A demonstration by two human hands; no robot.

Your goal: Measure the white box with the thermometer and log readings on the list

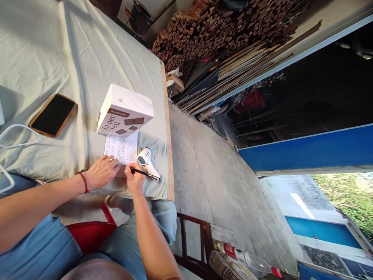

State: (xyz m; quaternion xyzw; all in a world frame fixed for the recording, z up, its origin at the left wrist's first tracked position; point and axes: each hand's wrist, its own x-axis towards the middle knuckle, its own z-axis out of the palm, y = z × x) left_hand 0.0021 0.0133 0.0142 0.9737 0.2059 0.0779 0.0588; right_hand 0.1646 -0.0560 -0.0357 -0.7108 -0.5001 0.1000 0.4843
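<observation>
My right hand (135,179) grips a black pen (147,174), its tip end hidden by the fingers, over the lower part of a sheet of paper (122,149) covered in rows of small marks. Resting on the sheet's lower left edge is my left hand (103,171), fingers laid out on it, with a ring and a red wrist string. A white and brown "Su-per Meal" box (126,107) stands at the sheet's far end and covers part of it. Just right of the paper lies a white and blue infrared thermometer (148,160), partly behind the pen.
A phone in a brown case (54,115) and a white cable (20,146) lie on the cloth-covered table (35,50). The table's right edge borders a concrete floor (201,155). Stacked firewood (186,37) is beyond, and a dark chair (194,241) stands near my right elbow.
</observation>
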